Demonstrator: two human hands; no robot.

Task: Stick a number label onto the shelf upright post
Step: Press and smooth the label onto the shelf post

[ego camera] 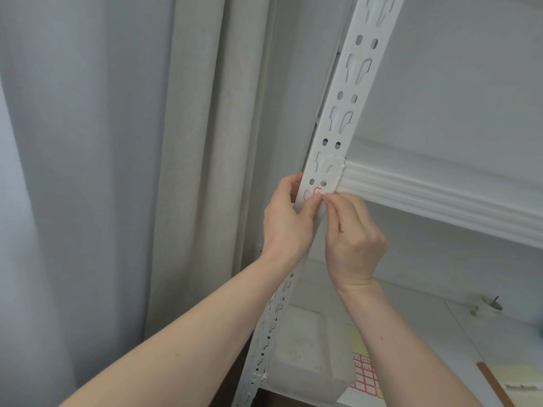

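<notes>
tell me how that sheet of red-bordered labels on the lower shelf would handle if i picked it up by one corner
The label sheet looks thin and lies flat on the lower shelf, so it would probably flop and weigh very little. Part of it sits under the translucent plastic tub, so it may drag or bend when pulled.

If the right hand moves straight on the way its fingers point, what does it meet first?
Most likely the red-bordered number label on the shelf upright post; the right hand already pinches it there, beside the left hand.
</notes>
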